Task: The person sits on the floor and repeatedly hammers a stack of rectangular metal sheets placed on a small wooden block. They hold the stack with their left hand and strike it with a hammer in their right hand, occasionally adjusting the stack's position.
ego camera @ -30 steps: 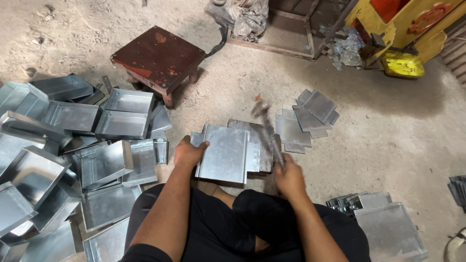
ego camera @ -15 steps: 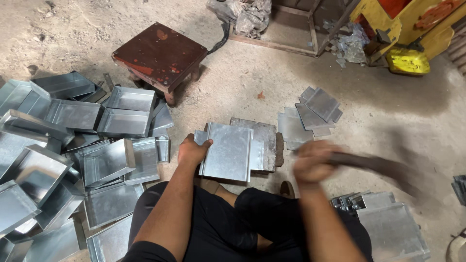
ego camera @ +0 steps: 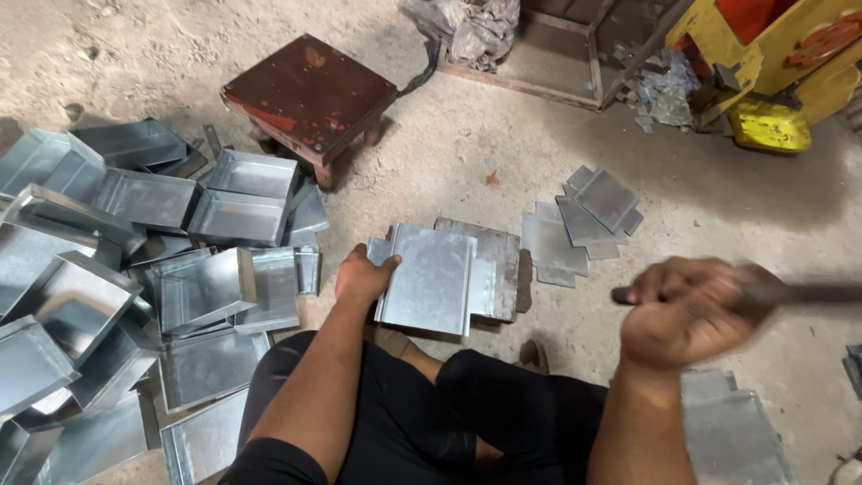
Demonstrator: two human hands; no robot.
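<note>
The right hand, closed tight around a dark blurry tool, has swung out sideways, while the left hand still presses the shiny bent metal sheet down.

One rust-red stool stands on the floor. Left of it lie roughly a dozen folded metal trays, too piled to count exactly. Right of it, about four flat cut sheets. Two hands, one dark tool.

One head-worn camera looks steeply down, close over the lap and dirt floor.
</note>
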